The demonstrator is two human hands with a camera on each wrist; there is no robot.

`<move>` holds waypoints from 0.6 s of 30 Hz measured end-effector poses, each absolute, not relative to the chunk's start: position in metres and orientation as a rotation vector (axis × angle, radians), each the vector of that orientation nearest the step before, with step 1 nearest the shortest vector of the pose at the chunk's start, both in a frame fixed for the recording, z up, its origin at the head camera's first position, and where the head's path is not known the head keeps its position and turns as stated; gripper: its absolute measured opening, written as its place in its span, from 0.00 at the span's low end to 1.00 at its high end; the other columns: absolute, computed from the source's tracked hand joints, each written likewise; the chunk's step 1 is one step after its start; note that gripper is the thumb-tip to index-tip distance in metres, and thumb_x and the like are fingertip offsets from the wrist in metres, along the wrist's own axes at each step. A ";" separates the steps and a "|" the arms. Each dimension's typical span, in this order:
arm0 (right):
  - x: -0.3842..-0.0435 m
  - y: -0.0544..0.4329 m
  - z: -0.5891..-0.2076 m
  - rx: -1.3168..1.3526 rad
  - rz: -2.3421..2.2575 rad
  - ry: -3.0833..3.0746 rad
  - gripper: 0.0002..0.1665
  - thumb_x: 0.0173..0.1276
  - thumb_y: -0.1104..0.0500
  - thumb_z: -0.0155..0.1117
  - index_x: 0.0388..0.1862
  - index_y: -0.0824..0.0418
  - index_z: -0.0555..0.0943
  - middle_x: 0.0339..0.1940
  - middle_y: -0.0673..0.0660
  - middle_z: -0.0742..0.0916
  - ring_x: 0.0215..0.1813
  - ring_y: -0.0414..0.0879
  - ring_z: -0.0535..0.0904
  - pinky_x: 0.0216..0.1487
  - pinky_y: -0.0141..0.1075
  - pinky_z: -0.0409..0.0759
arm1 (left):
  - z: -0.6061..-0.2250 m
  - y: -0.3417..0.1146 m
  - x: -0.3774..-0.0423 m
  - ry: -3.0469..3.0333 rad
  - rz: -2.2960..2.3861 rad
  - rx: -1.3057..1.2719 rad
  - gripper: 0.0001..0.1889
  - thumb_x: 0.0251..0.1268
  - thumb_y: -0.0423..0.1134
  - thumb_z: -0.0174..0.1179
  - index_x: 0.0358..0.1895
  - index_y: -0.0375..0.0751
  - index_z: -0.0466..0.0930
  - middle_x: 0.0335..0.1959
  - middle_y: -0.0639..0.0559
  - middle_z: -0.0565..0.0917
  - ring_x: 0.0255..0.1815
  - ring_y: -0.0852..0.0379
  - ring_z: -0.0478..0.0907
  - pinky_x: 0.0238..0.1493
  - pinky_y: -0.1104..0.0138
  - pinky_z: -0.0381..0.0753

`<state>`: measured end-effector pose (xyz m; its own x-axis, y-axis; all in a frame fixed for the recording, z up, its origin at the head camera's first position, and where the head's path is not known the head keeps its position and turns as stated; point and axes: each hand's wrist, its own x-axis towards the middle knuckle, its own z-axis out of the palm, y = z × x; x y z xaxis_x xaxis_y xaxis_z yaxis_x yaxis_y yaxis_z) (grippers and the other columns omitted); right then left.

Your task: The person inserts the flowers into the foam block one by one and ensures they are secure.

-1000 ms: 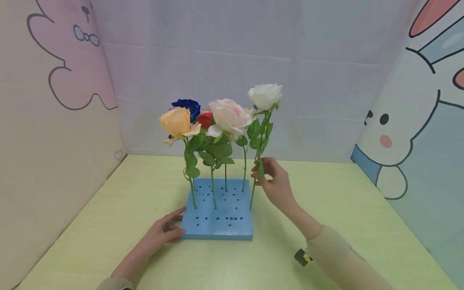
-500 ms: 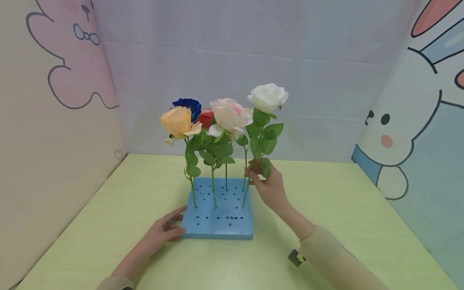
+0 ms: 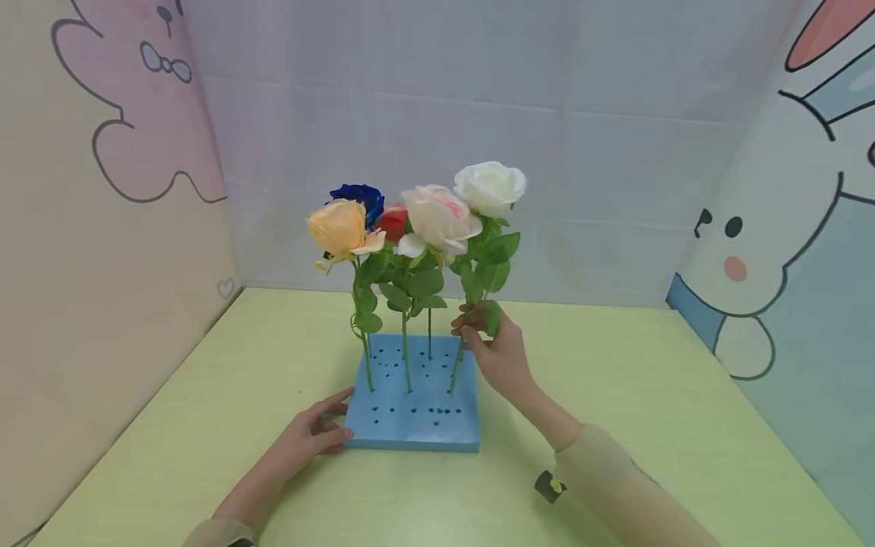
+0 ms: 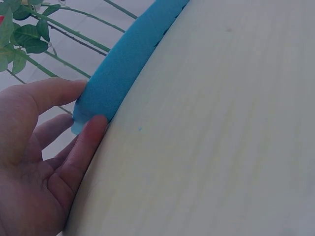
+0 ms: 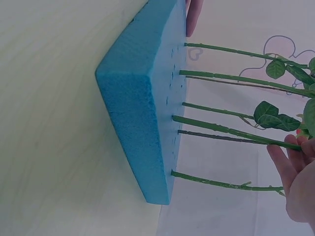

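My right hand (image 3: 502,353) pinches the stem of a white rose (image 3: 490,188) at the right of the flower group. That green stem (image 5: 221,129) meets the top of a blue foam board (image 3: 410,434) with many small holes. My left hand (image 3: 311,433) rests at the board's left side, thumb at the front corner and a finger further back along the edge. In the left wrist view, its fingertips touch the blue edge (image 4: 115,73). A peach rose (image 3: 338,228), a blue rose (image 3: 362,199), a red rose (image 3: 393,222) and a pale pink rose (image 3: 440,219) stand upright in the board.
The board lies on a pale yellow table (image 3: 615,380). Behind it hangs a whitish cloth (image 3: 615,190), with cartoon-printed walls on both sides. A small dark piece with a yellow mark (image 3: 550,486) hangs by the right cuff. Holes show along the board's front.
My right hand has moved left with the white rose, and its stem's foot has shifted from the board's right edge inward. The bloom has turned and now overlaps the pink rose. The left hand stays put.
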<state>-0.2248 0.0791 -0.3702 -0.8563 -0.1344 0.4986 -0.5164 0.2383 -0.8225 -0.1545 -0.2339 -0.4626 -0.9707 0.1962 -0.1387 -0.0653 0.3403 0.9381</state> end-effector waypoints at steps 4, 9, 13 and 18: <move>-0.225 0.078 -0.371 0.611 1.641 -2.196 0.14 0.70 0.70 0.56 0.54 0.64 0.76 0.42 0.61 0.88 0.43 0.52 0.88 0.38 0.34 0.89 | -0.462 -0.233 -0.155 2.383 1.672 0.115 0.37 0.64 0.40 0.65 0.76 0.47 0.61 0.67 0.34 0.70 0.45 0.54 0.79 0.47 0.65 0.87; -0.226 0.077 -0.371 0.600 1.651 -2.225 0.14 0.69 0.71 0.57 0.53 0.65 0.77 0.43 0.62 0.88 0.43 0.55 0.88 0.38 0.34 0.88 | -0.462 -0.233 -0.155 2.391 1.661 0.114 0.37 0.64 0.40 0.65 0.76 0.47 0.61 0.67 0.34 0.70 0.45 0.54 0.78 0.47 0.65 0.87; -0.225 0.076 -0.370 0.598 1.687 -2.246 0.13 0.70 0.71 0.56 0.52 0.70 0.78 0.44 0.66 0.88 0.45 0.61 0.87 0.39 0.40 0.89 | -0.462 -0.232 -0.155 2.388 1.661 0.097 0.37 0.64 0.40 0.65 0.76 0.47 0.61 0.67 0.34 0.70 0.45 0.54 0.78 0.47 0.65 0.87; -0.215 0.074 -0.357 0.630 1.693 -2.274 0.11 0.71 0.72 0.55 0.49 0.74 0.78 0.44 0.70 0.87 0.45 0.65 0.86 0.41 0.48 0.89 | -0.462 -0.232 -0.155 2.387 1.661 0.082 0.37 0.64 0.40 0.65 0.76 0.46 0.61 0.67 0.34 0.70 0.45 0.54 0.78 0.48 0.64 0.87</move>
<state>-0.2155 0.0744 -0.3569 -0.8791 -0.1976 0.4337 -0.4721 0.2371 -0.8490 -0.1547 -0.2320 -0.4622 -0.9717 0.1767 -0.1570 -0.0858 0.3553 0.9308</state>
